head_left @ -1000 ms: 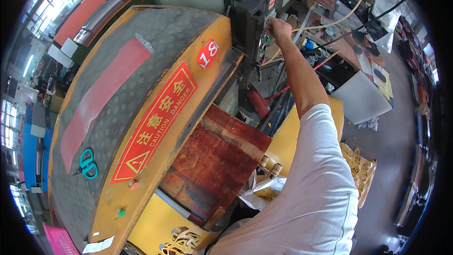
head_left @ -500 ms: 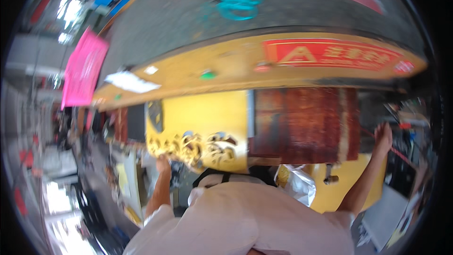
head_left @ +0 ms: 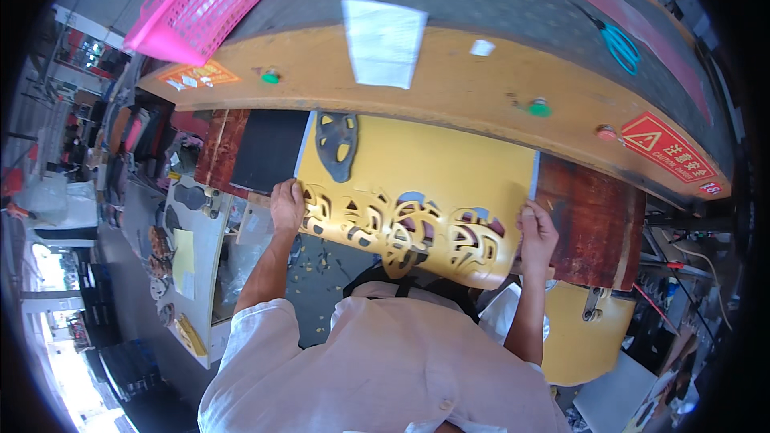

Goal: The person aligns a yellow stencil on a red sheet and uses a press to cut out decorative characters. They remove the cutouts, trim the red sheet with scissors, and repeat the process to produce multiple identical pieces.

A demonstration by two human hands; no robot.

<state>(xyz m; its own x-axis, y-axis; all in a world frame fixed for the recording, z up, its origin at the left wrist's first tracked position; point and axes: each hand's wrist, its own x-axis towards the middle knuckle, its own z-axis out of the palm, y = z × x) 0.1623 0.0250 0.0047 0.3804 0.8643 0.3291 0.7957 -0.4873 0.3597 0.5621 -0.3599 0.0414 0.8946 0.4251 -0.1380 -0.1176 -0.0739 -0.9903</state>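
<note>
A yellow sheet [head_left: 425, 148] with several cut-out shapes along its near side lies under the front of the press. My left hand [head_left: 287, 204] holds its left edge, fingers closed at the border. At the right edge, my right hand [head_left: 537, 231] pinches the sheet with thumb and fingers. A dark, mask-shaped cutting die [head_left: 348, 162] rests on the sheet's left part, just beyond my left hand. The near, perforated strip of the sheet hangs down in front of my body.
The press's orange-brown beam [head_left: 449, 72] crosses above the sheet, with green buttons [head_left: 539, 108] and a red button [head_left: 606, 133]. On top are a pink basket [head_left: 212, 4], white paper [head_left: 385, 42] and teal-handled scissors [head_left: 619, 48]. A worn red-brown board [head_left: 581, 216] extends right.
My view has swung left. My right hand has come from the far right, beyond the red-brown board, to the sheet's right edge. My left hand stays at the sheet's left side.
</note>
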